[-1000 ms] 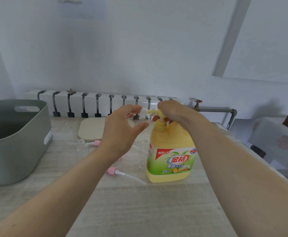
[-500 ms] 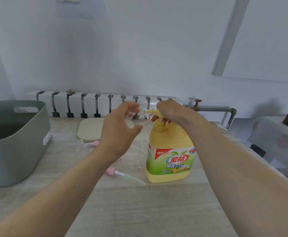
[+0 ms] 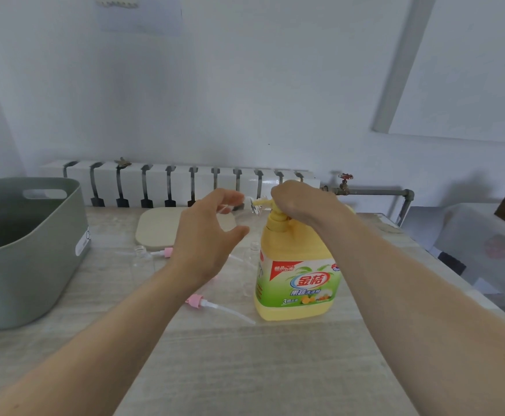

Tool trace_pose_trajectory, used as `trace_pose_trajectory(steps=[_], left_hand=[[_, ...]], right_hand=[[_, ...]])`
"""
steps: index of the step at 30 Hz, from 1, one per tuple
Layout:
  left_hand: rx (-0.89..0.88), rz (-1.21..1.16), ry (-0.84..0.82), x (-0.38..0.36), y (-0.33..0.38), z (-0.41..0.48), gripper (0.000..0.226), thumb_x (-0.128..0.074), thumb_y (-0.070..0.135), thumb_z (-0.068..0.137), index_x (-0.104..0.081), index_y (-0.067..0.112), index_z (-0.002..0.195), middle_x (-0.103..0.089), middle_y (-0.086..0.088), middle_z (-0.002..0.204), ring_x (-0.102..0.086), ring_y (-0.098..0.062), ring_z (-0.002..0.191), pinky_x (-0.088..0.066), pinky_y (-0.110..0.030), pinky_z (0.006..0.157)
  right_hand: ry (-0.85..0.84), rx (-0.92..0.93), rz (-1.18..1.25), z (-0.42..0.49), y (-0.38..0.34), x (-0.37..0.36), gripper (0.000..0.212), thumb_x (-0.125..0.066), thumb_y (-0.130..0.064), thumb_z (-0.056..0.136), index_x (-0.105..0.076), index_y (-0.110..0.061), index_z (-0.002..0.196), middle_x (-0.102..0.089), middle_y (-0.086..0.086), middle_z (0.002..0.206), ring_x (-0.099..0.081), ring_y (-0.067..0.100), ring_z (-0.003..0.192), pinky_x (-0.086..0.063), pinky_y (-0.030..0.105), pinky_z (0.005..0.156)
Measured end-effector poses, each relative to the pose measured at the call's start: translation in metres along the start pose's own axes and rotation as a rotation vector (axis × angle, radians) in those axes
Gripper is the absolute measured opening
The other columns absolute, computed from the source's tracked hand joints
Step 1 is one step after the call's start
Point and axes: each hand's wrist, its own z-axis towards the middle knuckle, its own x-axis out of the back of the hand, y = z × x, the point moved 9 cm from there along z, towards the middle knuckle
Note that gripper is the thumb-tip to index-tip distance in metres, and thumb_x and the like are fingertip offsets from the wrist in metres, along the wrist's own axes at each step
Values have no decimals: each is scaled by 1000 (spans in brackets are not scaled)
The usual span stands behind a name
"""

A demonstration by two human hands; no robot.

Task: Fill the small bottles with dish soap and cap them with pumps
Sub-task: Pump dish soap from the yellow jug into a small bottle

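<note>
Here the right hand (image 3: pixel 302 202) is clamped over the pump head of the yellow dish soap bottle (image 3: pixel 297 277), which stands upright on the counter (image 3: pixel 245 370). The left hand (image 3: pixel 206 238) holds a small clear bottle (image 3: pixel 255 207) up at the pump's nozzle (its glassy body is hard to make out), fingers curled loosely around it. Beneath lie a pink pump (image 3: pixel 195 301) with its tube, another pink pump (image 3: pixel 167 252), and an empty small bottle (image 3: pixel 140 253). A grey-green tub (image 3: pixel 29 250) sits at far left.
</note>
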Motion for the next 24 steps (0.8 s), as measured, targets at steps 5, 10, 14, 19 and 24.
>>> trace_pose_trajectory(steps=[5, 10, 14, 19, 24], left_hand=[[-16, -22, 8, 2, 5, 0, 43, -78, 14, 78, -61, 28, 114, -62, 20, 107, -53, 10, 97, -32, 6, 79], [-14, -25, -2, 3, 7, 3, 44, -77, 15, 79, -61, 27, 118, -62, 19, 111, -55, 2, 102, -33, 4, 81], [-17, -16, 5, 3, 7, 2, 44, -77, 15, 80, -60, 27, 119, -62, 19, 111, -55, 0, 104, -33, 3, 81], [-18, 1, 7, 3, 9, 3, 44, -77, 17, 80, -60, 28, 119, -61, 19, 111, -55, 0, 103, -33, -1, 81], [-18, 1, 9, 3, 9, 2, 44, -77, 17, 80, -60, 28, 120, -61, 19, 111, -55, 0, 103, -33, -1, 81]], right_hand=[[-71, 17, 160, 1, -2, 0, 21, -33, -18, 88, -31, -18, 66, -42, 1, 71, -34, 18, 65, -29, 37, 72], [-65, 41, 189, 2, -4, 4, 28, -34, -24, 89, -46, -16, 64, -60, 7, 90, -47, 21, 78, -39, 38, 81], [-60, 24, 171, 3, -4, 3, 30, -30, -20, 91, -43, -15, 65, -61, 11, 96, -45, 21, 78, -38, 38, 81], [-30, 1, 160, 1, -2, 4, 34, -28, -21, 90, -46, -16, 61, -68, 13, 102, -47, 22, 78, -40, 43, 91], [-25, 11, 156, 1, -3, 4, 31, -27, -17, 89, -44, -16, 63, -69, 15, 99, -46, 22, 76, -37, 40, 82]])
